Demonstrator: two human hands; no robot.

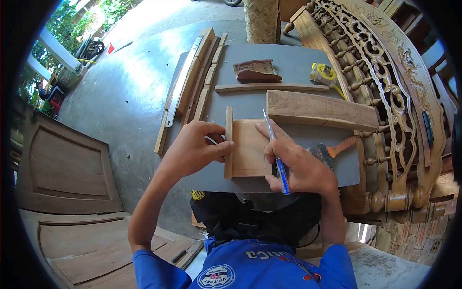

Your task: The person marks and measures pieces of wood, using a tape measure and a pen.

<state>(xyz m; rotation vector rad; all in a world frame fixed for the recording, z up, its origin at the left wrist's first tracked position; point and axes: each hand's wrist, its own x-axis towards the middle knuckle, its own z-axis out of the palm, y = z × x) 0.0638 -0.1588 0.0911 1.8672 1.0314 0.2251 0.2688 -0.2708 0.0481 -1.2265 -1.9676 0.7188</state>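
Note:
A small flat wooden panel (249,151) lies on the grey work board in front of me. Along its left edge stands a narrow wooden strip (229,166), longer than the panel. My left hand (195,147) pinches this strip from the left, thumb and fingers closed against it. At the panel's right edge, my right hand (305,166) rests with its fingertips on the wood. A blue and clear pen (282,177) is tucked between the fingers of that hand, its tip pointing away from me.
Behind the panel lie a thick wooden block (320,110), a thin stick (274,87), curled sandpaper (256,71) and a yellow tape measure (323,73). A paintbrush (337,147) is right of my hand. A handsaw (184,79) rests along wooden strips at left; carved furniture (385,72) borders the right.

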